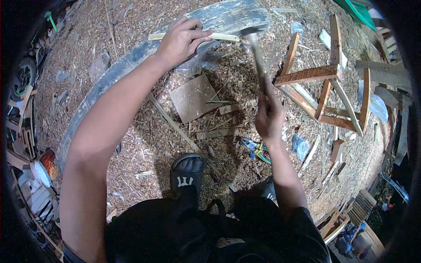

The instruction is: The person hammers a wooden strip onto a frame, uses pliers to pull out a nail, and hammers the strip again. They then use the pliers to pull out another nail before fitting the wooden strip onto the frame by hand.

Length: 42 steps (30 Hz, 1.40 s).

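Observation:
My left hand (182,41) is closed on a pale wooden strip (226,37), pressing it against a weathered blue-grey board (239,16). In my right hand (270,115) is a hammer (258,59), gripped by its wooden handle. The hammer's head is just above the strip's right end; whether it touches cannot be told. Below the board, a square brown panel (195,98) lies among wood scraps. Pliers with yellow-green and blue handles (258,151) rest on the ground near my right forearm.
A wooden frame with legs (309,75) lies to the right. Wood shavings cover the ground, with loose sticks and a blue plastic bag (300,147). My sandalled foot (187,171) is in front of me. Stacked wood and clutter line both sides, and a person's blurred figure appears at lower right.

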Available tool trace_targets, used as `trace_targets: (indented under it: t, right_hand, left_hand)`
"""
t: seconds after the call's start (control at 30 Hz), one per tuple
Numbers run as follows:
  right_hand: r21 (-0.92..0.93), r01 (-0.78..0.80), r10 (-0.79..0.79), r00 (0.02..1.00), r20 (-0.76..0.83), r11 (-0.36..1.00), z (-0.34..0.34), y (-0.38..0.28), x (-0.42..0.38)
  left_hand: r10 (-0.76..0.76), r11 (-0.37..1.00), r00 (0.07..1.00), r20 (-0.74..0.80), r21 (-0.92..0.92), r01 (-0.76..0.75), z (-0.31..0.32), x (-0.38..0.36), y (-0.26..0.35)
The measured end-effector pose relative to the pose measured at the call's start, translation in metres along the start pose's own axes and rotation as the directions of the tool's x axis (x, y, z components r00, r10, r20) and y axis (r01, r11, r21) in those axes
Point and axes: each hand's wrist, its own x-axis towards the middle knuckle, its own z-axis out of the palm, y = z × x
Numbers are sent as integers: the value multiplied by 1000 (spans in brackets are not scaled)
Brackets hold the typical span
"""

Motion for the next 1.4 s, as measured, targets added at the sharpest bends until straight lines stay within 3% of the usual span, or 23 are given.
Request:
trace_targets:
  t: [0.1,0.13,0.23,0.27,0.43,0.57,0.63,0.7,0.8,0.83,0.9,0.97,1.07,1.17,1.2,1.3,1.4]
  right_hand:
    - [-25,77,-77,997,-19,997,2,4,5]
    - [-93,11,-14,999,-31,996,-3,1,3]
    - [-53,-42,37,994,-101,998,-3,-10,2]
    - [-118,87,-97,992,-83,989,-3,-5,3]
    - [-127,2,0,1000,14,992,-2,-7,7]
    - [-194,105,-125,988,-93,975,-4,-7,6]
    - [-244,-6,29,996,88,970,-7,-4,8]
    - [-225,-51,69,995,71,973,-9,-2,8]
    - [-232,96,-117,990,-80,968,-6,0,3]
    - [-233,93,-115,990,-81,968,-6,-1,3]
    - [-260,20,2,997,82,965,-7,-4,6]
    - [-223,-6,24,996,81,975,-5,0,8]
    - [-234,78,-92,994,-51,969,-9,-5,11]
    - [-290,162,-179,983,-31,943,-9,4,6]
    - [-333,143,-138,990,40,932,-10,6,8]
    - [-324,64,-58,998,29,944,-14,9,9]
    - [-357,194,-202,979,13,914,-15,11,6]
  left_hand:
    - [-19,1000,1000,23,10,19,-1,0,1]
    - [-19,1000,1000,20,16,19,-1,0,1]
    - [-20,1000,1000,15,23,19,1,-2,-1]
    - [-13,1000,1000,11,26,13,2,-1,-2]
    - [-17,999,1000,16,30,17,-1,1,0]
    - [-26,1000,1000,13,13,26,1,-1,0]
    - [-26,999,999,24,26,26,-1,0,1]
    - [-25,999,999,38,40,24,0,1,0]
    - [-66,998,997,32,0,66,1,-3,1]
    - [-45,999,998,31,19,45,1,-2,1]
    - [-22,999,999,27,40,21,0,1,1]
    - [-13,1000,1000,3,22,13,0,1,1]
    - [-29,999,999,32,37,28,-1,1,1]
    - [-21,999,1000,22,39,20,1,0,-1]
    - [-21,999,1000,20,41,20,0,1,-1]
    - [-38,999,999,25,15,38,1,1,0]
    - [-21,999,1000,12,43,20,2,-1,-2]
